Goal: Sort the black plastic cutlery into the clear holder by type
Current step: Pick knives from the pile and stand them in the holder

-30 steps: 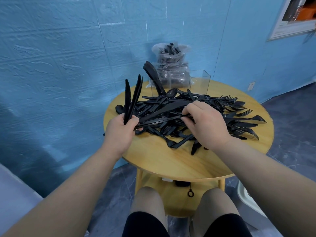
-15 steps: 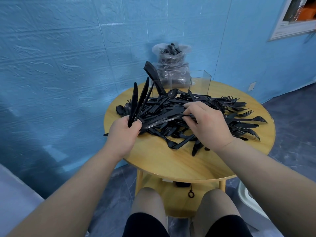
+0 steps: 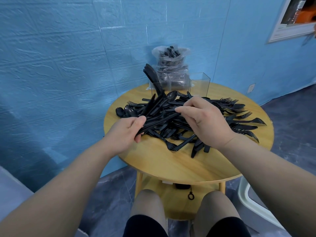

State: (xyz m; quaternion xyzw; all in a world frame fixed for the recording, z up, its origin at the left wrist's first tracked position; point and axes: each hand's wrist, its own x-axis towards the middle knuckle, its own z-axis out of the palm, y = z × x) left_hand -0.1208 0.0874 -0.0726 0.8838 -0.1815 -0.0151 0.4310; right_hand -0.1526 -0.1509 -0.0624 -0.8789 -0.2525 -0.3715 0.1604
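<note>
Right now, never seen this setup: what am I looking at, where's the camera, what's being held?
There is no machine here: a person works with bare hands, and the single camera sits on their head, looking forward and down. Their knees show below a round wooden table. On it lies a heap of black plastic cutlery, forks, spoons and knives mixed. At the far edge stands a clear holder with knives upright in its left compartment, and behind it a plastic bag of more cutlery. The left hand grips a bundle of knives. The right hand pinches a piece in the heap.
</note>
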